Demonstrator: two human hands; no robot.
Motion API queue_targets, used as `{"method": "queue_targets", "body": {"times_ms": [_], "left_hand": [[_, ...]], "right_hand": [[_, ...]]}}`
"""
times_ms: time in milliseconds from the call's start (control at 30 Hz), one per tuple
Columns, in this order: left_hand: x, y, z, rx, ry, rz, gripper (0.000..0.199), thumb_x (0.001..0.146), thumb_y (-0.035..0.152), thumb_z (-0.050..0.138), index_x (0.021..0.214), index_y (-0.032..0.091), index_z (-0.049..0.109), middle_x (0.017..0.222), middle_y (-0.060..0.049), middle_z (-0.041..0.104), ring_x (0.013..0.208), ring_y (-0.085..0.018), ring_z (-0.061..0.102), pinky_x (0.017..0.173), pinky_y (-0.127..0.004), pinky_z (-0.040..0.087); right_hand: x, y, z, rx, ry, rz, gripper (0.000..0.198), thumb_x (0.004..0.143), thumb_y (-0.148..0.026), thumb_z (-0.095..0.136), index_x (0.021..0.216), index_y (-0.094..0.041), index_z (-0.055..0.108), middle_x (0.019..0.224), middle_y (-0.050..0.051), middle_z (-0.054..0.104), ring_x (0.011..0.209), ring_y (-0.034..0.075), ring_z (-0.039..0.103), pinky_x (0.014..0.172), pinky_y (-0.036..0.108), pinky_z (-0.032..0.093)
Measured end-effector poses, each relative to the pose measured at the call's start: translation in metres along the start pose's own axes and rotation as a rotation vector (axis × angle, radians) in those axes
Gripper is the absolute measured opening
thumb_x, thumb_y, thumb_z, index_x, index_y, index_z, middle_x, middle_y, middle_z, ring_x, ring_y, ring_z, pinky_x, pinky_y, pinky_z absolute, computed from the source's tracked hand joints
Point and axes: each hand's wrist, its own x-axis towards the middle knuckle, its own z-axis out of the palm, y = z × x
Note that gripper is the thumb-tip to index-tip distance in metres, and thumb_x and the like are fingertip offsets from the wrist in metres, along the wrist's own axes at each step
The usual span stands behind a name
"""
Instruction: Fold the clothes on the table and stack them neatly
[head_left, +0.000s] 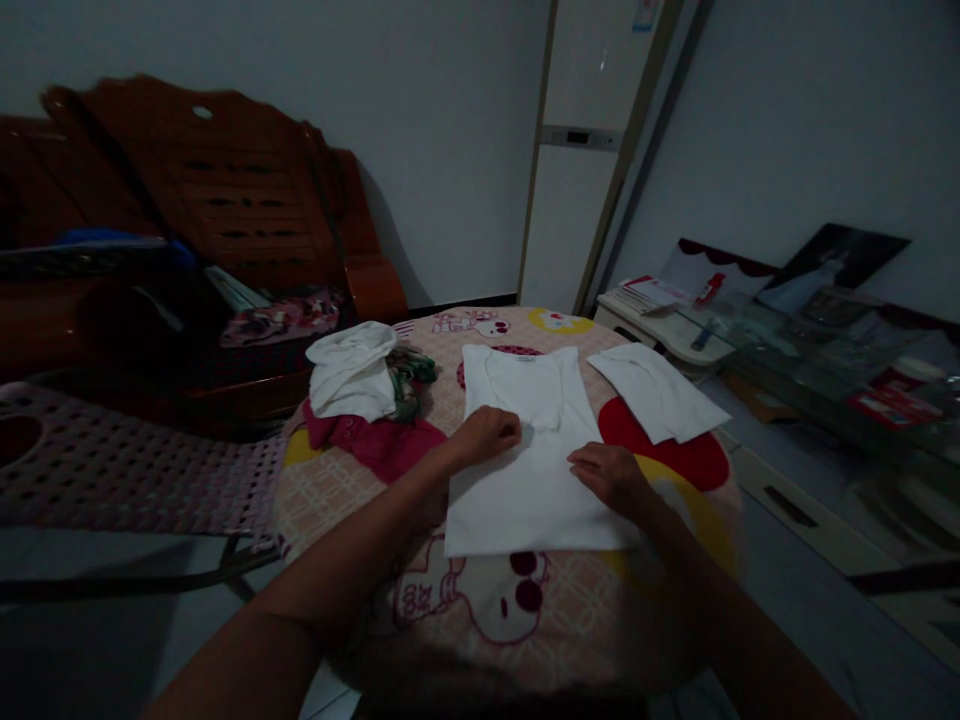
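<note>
A white sleeveless top (pixel 525 505) lies spread flat on the round table, its neckline toward the far side. My left hand (pixel 487 435) is over the top's left middle, with its fingers curled in and no cloth visibly gathered in them. On the right part of the same top, my right hand (pixel 609 476) has its fingers stretched out toward the left, close to the cloth. A folded white garment (pixel 658 392) rests to the right of the top. To the left is a pile with a crumpled white cloth (pixel 352 372), a green patterned cloth (pixel 409 375) and a dark pink cloth (pixel 382 445).
A patterned cloth (pixel 495 610) covers the table. Left of it stand a woven chair (pixel 150 465) and a carved wooden bench (pixel 240 200). A tall white cabinet unit (pixel 574 210) is behind. On the right is a glass-topped stand (pixel 795 340) with papers.
</note>
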Motion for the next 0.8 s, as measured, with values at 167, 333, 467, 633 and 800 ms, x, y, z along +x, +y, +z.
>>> {"method": "queue_targets", "body": {"times_ms": [167, 333, 467, 633, 800], "left_hand": [[-0.028, 0.01, 0.015, 0.135, -0.134, 0.045, 0.014, 0.083, 0.016, 0.06, 0.085, 0.018, 0.073, 0.078, -0.002, 0.073, 0.072, -0.016, 0.065, 0.066, -0.022, 0.041], [-0.035, 0.001, 0.02, 0.311, 0.047, -0.094, 0.023, 0.089, 0.024, 0.056, 0.106, 0.02, 0.071, 0.109, -0.008, 0.071, 0.099, -0.022, 0.067, 0.078, -0.027, 0.047], [-0.033, -0.011, 0.016, 0.369, -0.025, -0.141, 0.026, 0.086, 0.031, 0.064, 0.108, 0.02, 0.07, 0.112, -0.01, 0.07, 0.105, -0.025, 0.065, 0.083, -0.029, 0.049], [-0.031, -0.013, 0.008, 0.317, -0.126, -0.194, 0.034, 0.081, 0.032, 0.069, 0.113, 0.02, 0.067, 0.11, -0.008, 0.072, 0.101, -0.024, 0.067, 0.08, -0.028, 0.048], [-0.025, -0.009, 0.004, 0.333, -0.21, -0.232, 0.036, 0.079, 0.031, 0.07, 0.113, 0.018, 0.068, 0.112, -0.009, 0.073, 0.102, -0.025, 0.068, 0.08, -0.028, 0.047]], "right_hand": [[-0.011, -0.006, -0.001, -0.02, -0.057, -0.048, 0.014, 0.09, -0.027, 0.064, 0.096, -0.018, 0.073, 0.086, 0.007, 0.073, 0.074, 0.018, 0.067, 0.069, 0.029, 0.051], [-0.01, 0.009, 0.005, -0.15, 0.001, -0.017, 0.027, 0.093, -0.023, 0.056, 0.116, -0.016, 0.069, 0.112, 0.015, 0.071, 0.104, 0.027, 0.066, 0.094, 0.042, 0.052], [-0.009, 0.027, 0.009, -0.2, -0.076, 0.045, 0.035, 0.089, -0.02, 0.059, 0.123, -0.016, 0.065, 0.125, 0.017, 0.067, 0.117, 0.028, 0.061, 0.103, 0.045, 0.048], [0.002, 0.027, -0.002, -0.2, -0.157, 0.138, 0.039, 0.082, -0.022, 0.07, 0.121, -0.017, 0.066, 0.122, 0.015, 0.068, 0.117, 0.029, 0.061, 0.102, 0.042, 0.046], [0.032, 0.012, -0.026, -0.174, -0.38, 0.374, 0.032, 0.071, -0.027, 0.081, 0.098, -0.015, 0.071, 0.099, 0.012, 0.072, 0.089, 0.025, 0.066, 0.076, 0.031, 0.046]]}}
